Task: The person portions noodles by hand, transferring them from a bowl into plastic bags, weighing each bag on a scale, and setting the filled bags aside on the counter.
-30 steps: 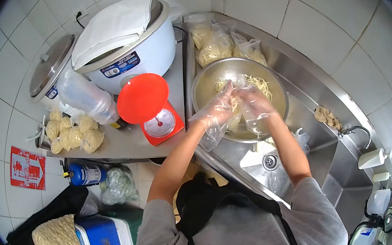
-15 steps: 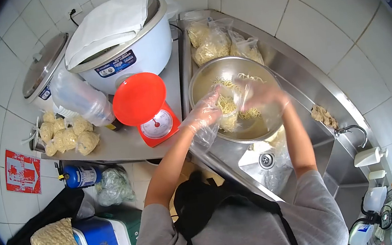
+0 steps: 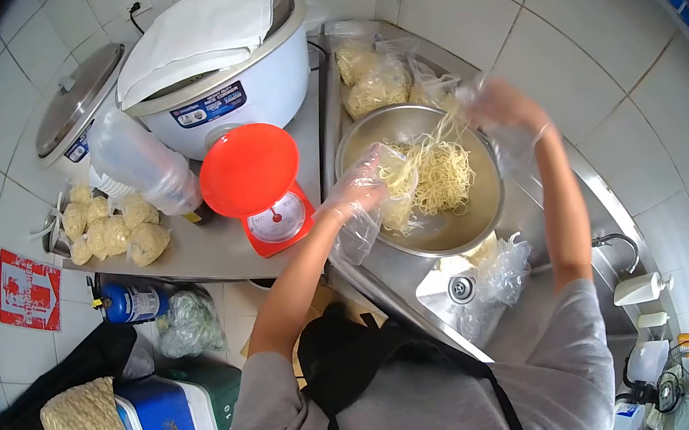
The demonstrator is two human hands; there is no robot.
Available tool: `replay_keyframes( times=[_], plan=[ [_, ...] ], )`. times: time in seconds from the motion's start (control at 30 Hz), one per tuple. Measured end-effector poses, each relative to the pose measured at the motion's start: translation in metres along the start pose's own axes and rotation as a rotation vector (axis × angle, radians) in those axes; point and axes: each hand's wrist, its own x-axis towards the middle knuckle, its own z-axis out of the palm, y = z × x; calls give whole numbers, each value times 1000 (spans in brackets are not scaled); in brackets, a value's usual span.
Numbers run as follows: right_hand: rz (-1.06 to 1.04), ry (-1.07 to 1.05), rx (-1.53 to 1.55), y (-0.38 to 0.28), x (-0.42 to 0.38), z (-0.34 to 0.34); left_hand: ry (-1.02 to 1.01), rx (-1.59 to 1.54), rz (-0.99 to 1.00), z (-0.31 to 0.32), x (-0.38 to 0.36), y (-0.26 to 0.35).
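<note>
Both my hands wear clear plastic gloves. My left hand is closed on a small clear plastic bag with noodles in it, over the left side of a large steel bowl. A heap of pale yellow noodles lies in the bowl. Beyond the bowl's upper right rim, my right hand is raised and blurred, fingers closed on noodles. Stretched strands run from it down toward the heap and the bag.
Behind the bowl lie several bags of noodles. A red scale and a large rice cooker stand on the left counter, near several small filled bags. The bowl rests over a steel sink with a drain and crumpled plastic.
My right hand has moved from over the bowl up and to the right, drawing noodle strands with it. My left hand stays at the bowl's left side with the bag.
</note>
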Motion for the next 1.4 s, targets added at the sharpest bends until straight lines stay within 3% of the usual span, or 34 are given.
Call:
replay_keyframes(
  times=[0.07, 0.2, 0.27, 0.33, 0.47, 0.53, 0.6, 0.67, 0.73, 0.8, 0.87, 0.9, 0.97, 1.0, 1.07, 1.13, 1.23, 1.4],
  plan=[
    [-32, 140, -180, -12, 4, -36, -9, 53, 1, 4, 5, 8],
    [-227, 247, 82, -42, -2, -105, 29, 175, 119, 13, 17, 3],
    [-234, 257, 53, -64, -12, -124, 21, 170, 141, 12, 19, 5],
    [-242, 285, 88, -87, -21, -124, -92, 44, 55, 11, 19, 8],
    [-249, 285, -9, -75, -8, -100, -62, -31, 125, 16, 20, -1],
    [-700, 285, -46, -37, 11, -65, -7, 8, 72, 13, 13, 7],
    [-247, 115, 445, -48, 0, -28, 13, -5, 58, 12, 10, 7],
    [-113, 28, 42, -46, 6, 12, 30, -17, 46, 12, 9, 7],
    [-89, -97, -81, -39, -1, 47, -131, -377, 12, 11, 9, 4],
    [-369, -2, 293, 2, -3, 101, -65, -337, 40, 15, 6, -3],
    [-75, 23, 171, 19, -23, 160, 9, -297, 70, 18, 7, -8],
    [-77, 24, 172, 24, -24, 190, 31, -277, 67, 21, 8, -9],
    [-202, 437, 414, 22, -27, 235, 41, -256, 61, 25, 7, -6],
    [-196, 439, 417, 32, -26, 232, 56, -170, 68, 25, 7, -3],
    [206, 135, 491, 41, -15, 207, 68, -77, 75, 20, 3, 3],
    [193, 123, 489, 22, -18, 158, -52, -327, -12, 15, -2, 8],
    [142, 98, 472, -15, -22, 99, 26, -152, 65, 19, 2, 6],
    [-118, 73, 346, -33, -14, 89, -33, -220, 19, 15, -1, 14]
  ],
)
